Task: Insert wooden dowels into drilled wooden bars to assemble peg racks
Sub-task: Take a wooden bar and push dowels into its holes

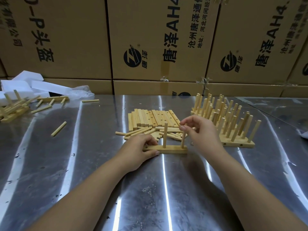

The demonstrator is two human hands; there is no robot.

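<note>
Nearest the camera it's just two bare forearms reaching over a scuffed, shiny sheet-metal table (pixel 83 164). The left hand (pixel 141 148) is clamped on the left end of a flat pale wooden bar with drilled holes (pixel 171 150). The thumb runs along the near edge and the fingers curl over the far side, with the bar lying flat on the table. One hole at that left end sits unfilled, right by the fingertips. Two round light-wood pegs stand upright in the bar. The middle dowel (pixel 165 135) is on its own, and the right dowel (pixel 183 140) has its top pinched by the right hand (pixel 200 132) between thumb and forefinger, other fingers loosely curled.

Just behind the bar there's a messy heap of loose dowels (pixel 150 133) lying flat. Touching that is a tidy row of drilled bars (pixel 153 118) laid side by side. To the right of those is a bunch of finished peg racks (pixel 233 127) packed close together, pegs up. Off to the left a single stray dowel (pixel 58 129) sits well apart from everything.

At the far left edge there's a jumble of more racks and dowels (pixel 13 108), plus one tipped-over rack (pixel 53 98). White foam blocks (pixel 25 84) and some crinkled clear plastic (pixel 81 91) sit behind it. At the very back is a wall of brown cardboard boxes (pixel 66 39) with black print.
</note>
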